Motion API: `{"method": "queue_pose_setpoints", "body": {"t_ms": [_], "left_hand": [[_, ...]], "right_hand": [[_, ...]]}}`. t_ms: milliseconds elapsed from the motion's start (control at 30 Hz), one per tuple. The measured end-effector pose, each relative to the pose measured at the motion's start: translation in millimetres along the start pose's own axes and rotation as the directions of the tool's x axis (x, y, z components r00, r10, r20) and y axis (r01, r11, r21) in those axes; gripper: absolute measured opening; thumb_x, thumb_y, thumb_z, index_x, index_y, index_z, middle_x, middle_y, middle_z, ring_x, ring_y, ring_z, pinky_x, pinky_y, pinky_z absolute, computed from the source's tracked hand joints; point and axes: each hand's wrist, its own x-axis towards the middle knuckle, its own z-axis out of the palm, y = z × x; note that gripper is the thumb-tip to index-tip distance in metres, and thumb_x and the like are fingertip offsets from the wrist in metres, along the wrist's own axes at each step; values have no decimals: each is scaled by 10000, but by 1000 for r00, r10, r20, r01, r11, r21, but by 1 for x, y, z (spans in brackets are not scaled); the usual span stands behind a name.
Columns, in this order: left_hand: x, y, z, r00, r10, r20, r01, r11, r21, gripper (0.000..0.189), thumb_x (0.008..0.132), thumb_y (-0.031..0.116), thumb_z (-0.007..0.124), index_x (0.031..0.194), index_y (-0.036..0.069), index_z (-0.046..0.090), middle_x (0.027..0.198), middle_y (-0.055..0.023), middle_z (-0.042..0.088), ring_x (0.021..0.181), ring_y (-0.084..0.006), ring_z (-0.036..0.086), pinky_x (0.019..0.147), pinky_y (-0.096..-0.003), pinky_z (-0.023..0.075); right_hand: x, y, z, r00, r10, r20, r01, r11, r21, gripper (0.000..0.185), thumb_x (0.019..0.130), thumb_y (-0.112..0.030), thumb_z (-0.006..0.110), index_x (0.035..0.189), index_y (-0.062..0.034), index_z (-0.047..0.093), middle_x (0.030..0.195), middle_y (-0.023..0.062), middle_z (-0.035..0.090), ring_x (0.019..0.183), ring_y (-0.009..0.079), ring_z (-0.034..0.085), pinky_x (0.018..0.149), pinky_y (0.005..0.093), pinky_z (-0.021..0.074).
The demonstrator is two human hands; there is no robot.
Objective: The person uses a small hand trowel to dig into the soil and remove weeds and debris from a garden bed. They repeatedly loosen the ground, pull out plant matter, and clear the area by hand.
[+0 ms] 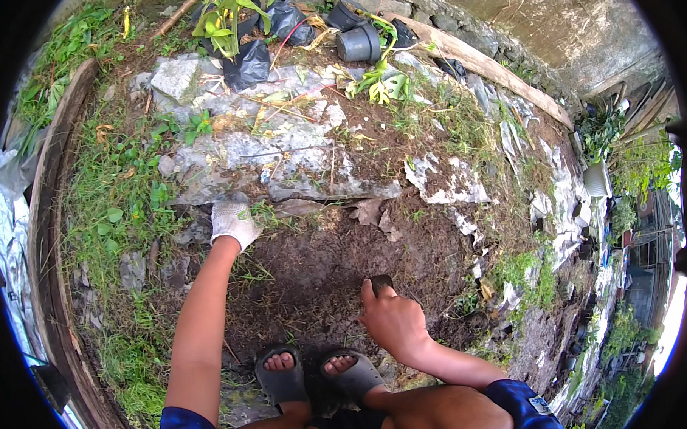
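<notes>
My left hand (pixel 234 223), in a white knitted glove, reaches to the near edge of a torn, dirt-covered plastic sheet (pixel 296 151). Its fingers are partly hidden there, so whether they grip the sheet does not show. A small clump of grass (pixel 264 213) lies just right of the glove. Bare and closed, my right hand (pixel 394 320) is around a dark object (pixel 381 282), of which only a short part shows above the fingers; its kind cannot be told. Brown soil (pixel 317 261) lies between the two hands, in front of my feet in grey clogs.
Black pots (pixel 358 44) and plants in black plastic bags (pixel 247 64) stand at the far side. A wooden plank (pixel 49 225) borders the left, another board (pixel 486 67) the upper right, beside a stone wall (pixel 546 20). Weeds (pixel 115 183) grow at the left.
</notes>
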Motion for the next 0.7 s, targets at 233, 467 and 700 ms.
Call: {"method": "queue_pose_setpoints", "body": {"t_ms": [233, 467, 700], "left_hand": [[0, -1, 5, 997, 43, -58, -42, 999, 12, 730, 835, 598, 722, 1257, 5, 666, 1143, -220, 749, 1066, -408, 715, 956, -492, 542], [1, -4, 14, 992, 46, -117, -42, 999, 29, 720, 826, 613, 720, 1227, 16, 684, 1119, -226, 751, 1059, -414, 714, 953, -494, 541], [2, -5, 18, 987, 53, -153, -52, 999, 10, 668, 816, 582, 733, 1193, 31, 704, 1122, -228, 749, 1072, -419, 706, 982, -500, 528]], "right_hand": [[0, -1, -1, 998, 9, -60, -8, 1000, 17, 440, 938, -133, 582, 1365, -96, 681, 794, 111, 691, 592, 218, 725, 462, 311, 558], [0, 0, -1, 998, 12, -58, -11, 1000, 19, 429, 952, -183, 595, 1363, -99, 683, 788, 109, 681, 583, 220, 719, 460, 317, 558], [-1, 2, -4, 999, 9, -47, -7, 999, 48, 431, 962, -228, 608, 1366, -95, 681, 791, 105, 674, 583, 218, 718, 458, 317, 557]]}}
